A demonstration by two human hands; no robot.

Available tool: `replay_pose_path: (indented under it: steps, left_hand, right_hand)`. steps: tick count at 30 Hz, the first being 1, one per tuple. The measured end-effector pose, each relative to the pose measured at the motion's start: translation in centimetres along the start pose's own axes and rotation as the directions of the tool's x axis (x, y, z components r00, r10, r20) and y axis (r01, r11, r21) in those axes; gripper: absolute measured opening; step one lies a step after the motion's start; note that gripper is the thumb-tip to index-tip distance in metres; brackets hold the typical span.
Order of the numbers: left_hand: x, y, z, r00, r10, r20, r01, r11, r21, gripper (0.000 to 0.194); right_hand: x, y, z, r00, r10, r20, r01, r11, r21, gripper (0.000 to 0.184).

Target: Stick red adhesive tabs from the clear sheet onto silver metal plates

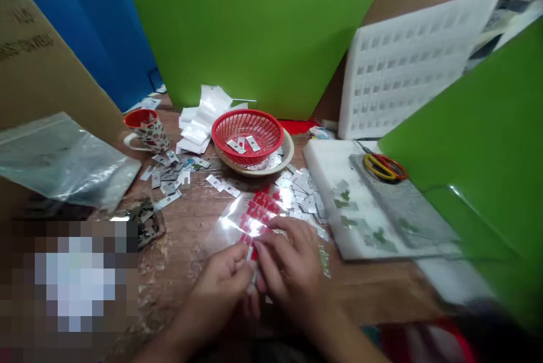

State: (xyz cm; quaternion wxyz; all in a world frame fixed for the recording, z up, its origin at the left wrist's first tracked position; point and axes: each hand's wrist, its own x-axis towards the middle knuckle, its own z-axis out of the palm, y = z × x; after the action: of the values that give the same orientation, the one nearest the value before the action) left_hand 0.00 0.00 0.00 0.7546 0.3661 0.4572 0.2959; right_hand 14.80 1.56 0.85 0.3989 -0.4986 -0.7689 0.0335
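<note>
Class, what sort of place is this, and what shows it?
Probably a small assembly workshop: flat silvery metal pieces, red plastic mesh basket and yellow-and-red-handled scissors.

You've got a big bright green panel (pixel 258 29) standing behind your brown wood-look surface (pixel 190 227), with blue sheeting (pixel 97 29) over to the left. Cardboard (pixel 38 52) props up that side, and a second green panel (pixel 479 142) slants along your right.

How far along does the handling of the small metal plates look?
Possibly done: the few plates in the red basket, though nothing marks them as finished. In hand: a thin pale piece, pinched by the left hand, the right hand close against it. Apparently left: loose piles on both sides and red shapes on the clear sheet.
</note>
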Motion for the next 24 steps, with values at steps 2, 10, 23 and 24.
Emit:
replay_pose_path:
  steps: [2, 10, 23, 24]
  left_hand:
    - [0.0, 0.3, 0.2, 1.0, 0.009, -0.006, -0.009, 1.0, -0.006, 0.029]
    - [0.6, -0.3, -0.1, 0.999, 0.014, -0.033, -0.015, 0.999, -0.036, 0.034]
    - [0.9, -0.9, -1.0, 0.998, -0.025, 0.059, 0.028, 0.998, -0.064, 0.03]
    - [0.9, -1.0, -1.1, 0.997, -0.02, 0.069, 0.024, 0.998, -0.059, 0.032]
  right_hand:
    - [0.0, -0.1, -0.2, 1.0, -0.002, -0.004, 0.002, 1.0, 0.008, 0.009]
    - [0.1, 0.3, -0.2, 0.999, 0.043, 0.017, -0.043, 0.998, -0.035, 0.01]
    - [1.2, 1.2, 1.0, 0.594, 0.437, 0.676, -0.8, 0.408, 0.44, 0.024]
    - [1.3, 1.2, 1.2, 0.573, 0.429, 0.698, -0.815, 0.382, 0.435, 0.027]
